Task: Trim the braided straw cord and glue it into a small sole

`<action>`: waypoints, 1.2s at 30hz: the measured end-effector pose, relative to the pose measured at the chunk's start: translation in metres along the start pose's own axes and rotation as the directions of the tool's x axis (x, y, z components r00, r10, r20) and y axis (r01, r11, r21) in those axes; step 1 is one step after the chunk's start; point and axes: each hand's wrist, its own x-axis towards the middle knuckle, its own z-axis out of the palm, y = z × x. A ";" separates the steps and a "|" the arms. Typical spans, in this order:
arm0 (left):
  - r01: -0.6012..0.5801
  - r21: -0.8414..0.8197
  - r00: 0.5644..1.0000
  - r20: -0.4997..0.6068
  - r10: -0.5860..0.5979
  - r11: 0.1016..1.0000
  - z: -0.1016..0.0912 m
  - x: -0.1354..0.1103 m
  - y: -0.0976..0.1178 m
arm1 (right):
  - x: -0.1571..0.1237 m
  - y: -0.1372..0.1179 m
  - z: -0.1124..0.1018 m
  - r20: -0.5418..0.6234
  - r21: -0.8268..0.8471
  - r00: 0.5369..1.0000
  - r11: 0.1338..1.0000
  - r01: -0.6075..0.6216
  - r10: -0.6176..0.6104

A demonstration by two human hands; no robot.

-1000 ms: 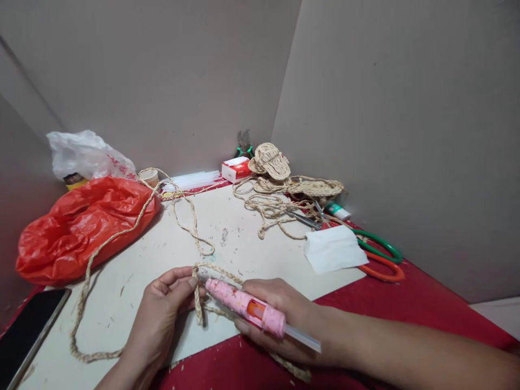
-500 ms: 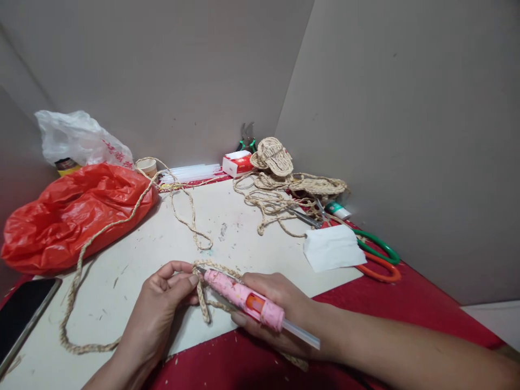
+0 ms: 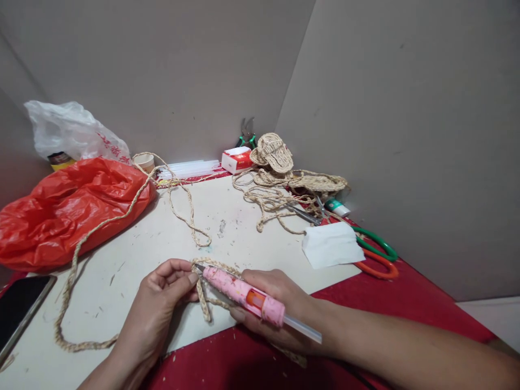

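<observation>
Head view, pink glue gun (image 3: pixel 227 285) inside right grip (image 3: pixel 296 306)

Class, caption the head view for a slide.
Left hand pinches a braided cord; right hand aims a pink glue gun at it.

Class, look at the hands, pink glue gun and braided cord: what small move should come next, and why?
Probably squeeze a little glue onto the braided cord: the left hand pinches it near a bend, the right hand holds the pink glue gun with its nozzle at or very near that spot, and a translucent stick juts from its back.
</observation>
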 end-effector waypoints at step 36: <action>0.039 -0.075 0.999 0.041 -0.036 0.996 -0.001 -0.002 0.000 | 0.003 -0.008 -0.006 0.096 0.128 0.978 0.973 -0.194 0.183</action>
